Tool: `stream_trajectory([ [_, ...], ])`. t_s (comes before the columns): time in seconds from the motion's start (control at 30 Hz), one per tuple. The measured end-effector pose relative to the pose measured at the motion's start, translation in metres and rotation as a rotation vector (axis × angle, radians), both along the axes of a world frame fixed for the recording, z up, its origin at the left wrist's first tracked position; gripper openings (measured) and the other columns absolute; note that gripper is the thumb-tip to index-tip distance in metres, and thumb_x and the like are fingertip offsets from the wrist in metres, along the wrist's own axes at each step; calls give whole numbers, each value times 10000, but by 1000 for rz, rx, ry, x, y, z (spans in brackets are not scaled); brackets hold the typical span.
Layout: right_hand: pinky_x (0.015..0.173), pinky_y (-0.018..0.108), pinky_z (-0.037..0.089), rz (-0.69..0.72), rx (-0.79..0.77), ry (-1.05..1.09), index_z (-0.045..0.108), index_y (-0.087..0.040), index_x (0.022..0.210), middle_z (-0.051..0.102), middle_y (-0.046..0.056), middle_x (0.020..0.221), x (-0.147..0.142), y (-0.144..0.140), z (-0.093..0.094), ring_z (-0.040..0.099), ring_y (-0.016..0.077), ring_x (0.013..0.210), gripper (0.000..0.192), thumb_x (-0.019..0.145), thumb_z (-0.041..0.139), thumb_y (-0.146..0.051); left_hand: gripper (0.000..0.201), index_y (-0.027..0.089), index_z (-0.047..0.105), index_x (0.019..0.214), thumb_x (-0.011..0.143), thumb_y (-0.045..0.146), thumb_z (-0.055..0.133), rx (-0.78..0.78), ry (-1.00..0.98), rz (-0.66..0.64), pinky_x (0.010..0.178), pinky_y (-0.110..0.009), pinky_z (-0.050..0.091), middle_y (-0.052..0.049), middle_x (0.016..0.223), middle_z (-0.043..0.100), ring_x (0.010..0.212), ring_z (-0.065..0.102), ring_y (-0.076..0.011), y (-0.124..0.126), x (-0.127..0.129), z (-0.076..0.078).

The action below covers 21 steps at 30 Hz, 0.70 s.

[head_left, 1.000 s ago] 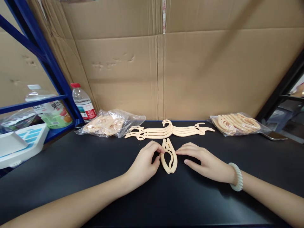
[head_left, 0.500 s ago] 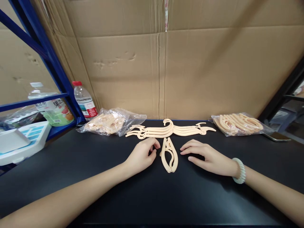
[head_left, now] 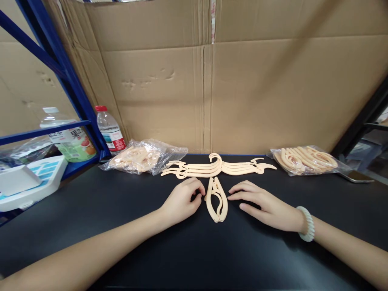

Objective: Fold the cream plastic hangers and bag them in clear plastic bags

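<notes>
"While the folded hanger (head_left: pixel 224 203) lies toward the far edge of the desk (head_left: pixel 188 254), what flanks it?"

"Left hand (head_left: pixel 183 200), half curled, thumb gap narrow, just beside it; right hand (head_left: pixel 266 204), spread wider, near its other side."

At lower left, the left forearm (head_left: pixel 100 247) is slanting toward centre, the left hand (head_left: pixel 182 201) holding a loose curl; at lower right, the right forearm (head_left: pixel 348 245) is slanting inward, the right hand (head_left: pixel 266 207) facing palm down.

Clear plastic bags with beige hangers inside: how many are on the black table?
2: one bag at the rear left of the table, another bag at the rear right.
</notes>
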State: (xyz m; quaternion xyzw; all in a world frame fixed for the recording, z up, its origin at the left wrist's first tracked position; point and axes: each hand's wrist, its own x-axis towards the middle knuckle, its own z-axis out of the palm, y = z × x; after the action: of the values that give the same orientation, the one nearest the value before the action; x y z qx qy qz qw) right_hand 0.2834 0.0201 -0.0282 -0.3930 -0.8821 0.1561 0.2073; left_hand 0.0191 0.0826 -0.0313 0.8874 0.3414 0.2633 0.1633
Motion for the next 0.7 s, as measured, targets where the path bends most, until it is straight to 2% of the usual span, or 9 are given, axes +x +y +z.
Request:
stream_trajectory([
  [0.7, 1055, 436, 360, 5, -17, -30, 526, -270, 1304, 488, 83, 1304, -1, -3, 2, 429, 230, 1219, 362, 984, 369, -330, 188, 184, 580, 761, 732, 37, 467, -4, 0, -7, 642, -260, 425, -17, 804, 571, 731, 533, -152, 0, 1, 2],
])
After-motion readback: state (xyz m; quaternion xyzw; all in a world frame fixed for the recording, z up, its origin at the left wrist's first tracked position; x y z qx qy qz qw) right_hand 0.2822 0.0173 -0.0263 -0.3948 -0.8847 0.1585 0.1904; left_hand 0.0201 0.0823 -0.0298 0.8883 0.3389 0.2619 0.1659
